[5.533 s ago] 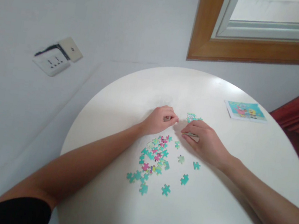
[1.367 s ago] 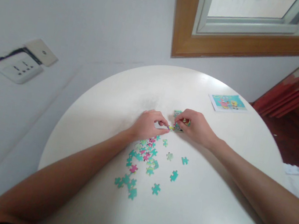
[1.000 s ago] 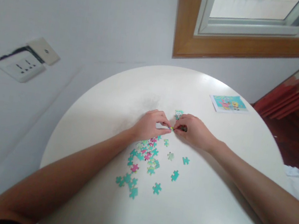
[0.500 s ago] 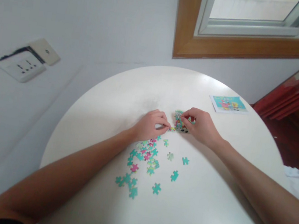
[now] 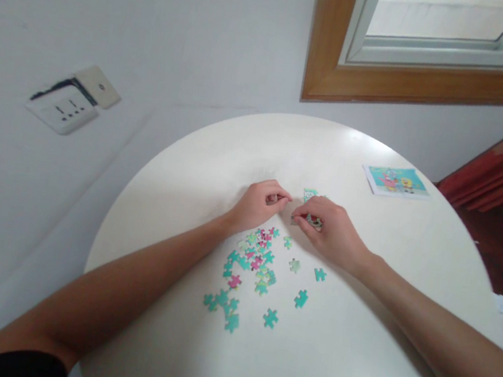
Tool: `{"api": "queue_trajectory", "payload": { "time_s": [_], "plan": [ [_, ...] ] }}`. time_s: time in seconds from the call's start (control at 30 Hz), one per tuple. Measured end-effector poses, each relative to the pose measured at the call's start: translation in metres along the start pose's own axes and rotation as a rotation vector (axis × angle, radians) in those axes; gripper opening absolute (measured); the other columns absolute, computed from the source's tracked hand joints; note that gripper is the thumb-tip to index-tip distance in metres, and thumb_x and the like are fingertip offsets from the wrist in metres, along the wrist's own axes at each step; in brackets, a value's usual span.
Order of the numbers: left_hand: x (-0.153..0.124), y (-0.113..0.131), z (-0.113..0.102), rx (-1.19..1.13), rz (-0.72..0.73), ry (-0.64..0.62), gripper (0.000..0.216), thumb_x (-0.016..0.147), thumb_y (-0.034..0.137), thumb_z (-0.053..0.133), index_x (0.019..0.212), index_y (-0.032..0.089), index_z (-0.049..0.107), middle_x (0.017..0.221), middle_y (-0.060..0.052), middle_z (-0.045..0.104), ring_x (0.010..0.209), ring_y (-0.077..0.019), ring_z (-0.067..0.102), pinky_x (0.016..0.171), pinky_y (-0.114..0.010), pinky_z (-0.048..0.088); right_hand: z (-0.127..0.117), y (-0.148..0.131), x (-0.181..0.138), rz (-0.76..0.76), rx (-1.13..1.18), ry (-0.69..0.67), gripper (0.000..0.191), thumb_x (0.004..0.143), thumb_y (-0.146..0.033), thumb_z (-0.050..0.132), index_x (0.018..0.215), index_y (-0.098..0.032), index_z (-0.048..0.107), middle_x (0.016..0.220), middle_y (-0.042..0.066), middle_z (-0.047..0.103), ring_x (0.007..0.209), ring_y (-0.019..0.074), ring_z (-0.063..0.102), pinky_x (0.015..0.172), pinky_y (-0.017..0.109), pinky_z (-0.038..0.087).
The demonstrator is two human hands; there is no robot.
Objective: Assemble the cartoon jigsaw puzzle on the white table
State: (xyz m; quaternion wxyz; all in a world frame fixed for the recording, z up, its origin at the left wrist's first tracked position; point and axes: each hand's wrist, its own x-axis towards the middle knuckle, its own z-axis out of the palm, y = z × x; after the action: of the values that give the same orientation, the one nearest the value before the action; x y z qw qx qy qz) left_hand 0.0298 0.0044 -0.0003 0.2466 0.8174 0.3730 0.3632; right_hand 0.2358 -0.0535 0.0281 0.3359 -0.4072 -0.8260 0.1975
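Note:
My left hand (image 5: 262, 204) rests on the white table, thumb and forefinger pinched together. Whatever is between those fingertips is too small to make out. My right hand (image 5: 332, 228) is closed just to its right, its fingertips pinching a puzzle piece (image 5: 293, 220) low over the tabletop. Under and behind the right hand lies a joined section of jigsaw puzzle (image 5: 309, 193), mostly covered by the fingers. Loose puzzle pieces (image 5: 264, 259), mainly teal with some pink and pale green, lie in a cluster nearer to me.
A picture card (image 5: 396, 181) with cartoon figures lies at the right back of the round white table (image 5: 179, 172). Single teal pieces (image 5: 270, 318) are scattered right of the cluster. Behind stand a wall with a socket (image 5: 63, 109), a wood-framed window (image 5: 321, 76) and a red curtain (image 5: 482, 174).
My right hand has moved left and nearer to me, covering the lower part of the joined section. My left hand has drawn slightly back from the small yellowish piece. The view has shifted a little.

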Motion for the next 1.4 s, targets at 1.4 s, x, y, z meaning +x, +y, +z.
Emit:
{"api": "queue_trajectory", "payload": {
  "time_s": [1.4],
  "plan": [
    [0.0,0.004,0.001,-0.02,-0.022,-0.019,0.015,0.089,0.015,0.061,0.09,0.016,0.076,0.085,-0.003,0.068,0.073,-0.0115,0.058,0.071,-0.025,0.047,0.04,-0.043,-0.008,-0.369,-0.34,-0.451,0.012,0.094,-0.007,0.048,0.095,-0.013,0.058,0.099,0.012,0.058,0.09,0.024,0.046,0.075,0.037,0.035]
  ]
}}
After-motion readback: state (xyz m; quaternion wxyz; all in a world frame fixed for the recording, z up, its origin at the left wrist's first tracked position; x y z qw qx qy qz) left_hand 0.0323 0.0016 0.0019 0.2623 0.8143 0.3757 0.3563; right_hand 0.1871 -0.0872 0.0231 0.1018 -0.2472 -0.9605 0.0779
